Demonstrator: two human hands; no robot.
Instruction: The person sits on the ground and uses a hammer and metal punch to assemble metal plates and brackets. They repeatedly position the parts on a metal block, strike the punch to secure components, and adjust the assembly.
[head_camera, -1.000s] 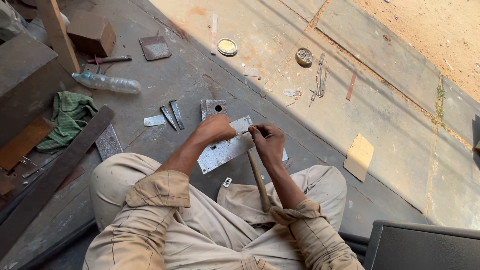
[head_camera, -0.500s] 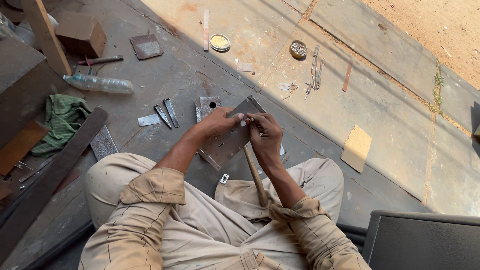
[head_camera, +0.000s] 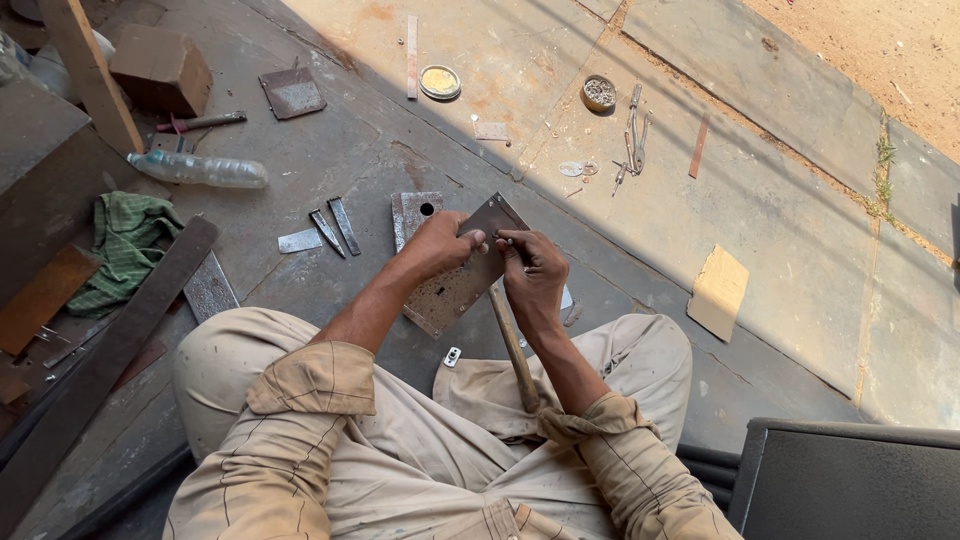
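I sit cross-legged on a concrete floor. My left hand (head_camera: 440, 243) grips a flat grey metal plate (head_camera: 462, 280), tilted up off the floor, by its upper left edge. My right hand (head_camera: 533, 275) pinches a small thin pin-like piece against the plate's right edge, near its top corner. A hammer with a wooden handle (head_camera: 512, 350) lies under my right forearm, running down toward my lap. Another metal plate with a round hole (head_camera: 413, 213) rests on the floor just behind my left hand.
Small metal strips (head_camera: 330, 228) and a plastic bottle (head_camera: 200, 169) lie to the left, beside a green cloth (head_camera: 122, 243) and long dark bar (head_camera: 100, 365). Farther off sit two round tins (head_camera: 440, 82), pliers (head_camera: 633, 130) and a cardboard piece (head_camera: 718, 291). A dark box (head_camera: 850, 480) stands at lower right.
The plate has been lifted and tilted from lying flat to standing up in my left hand. My right hand has stayed at its right edge with the small piece.
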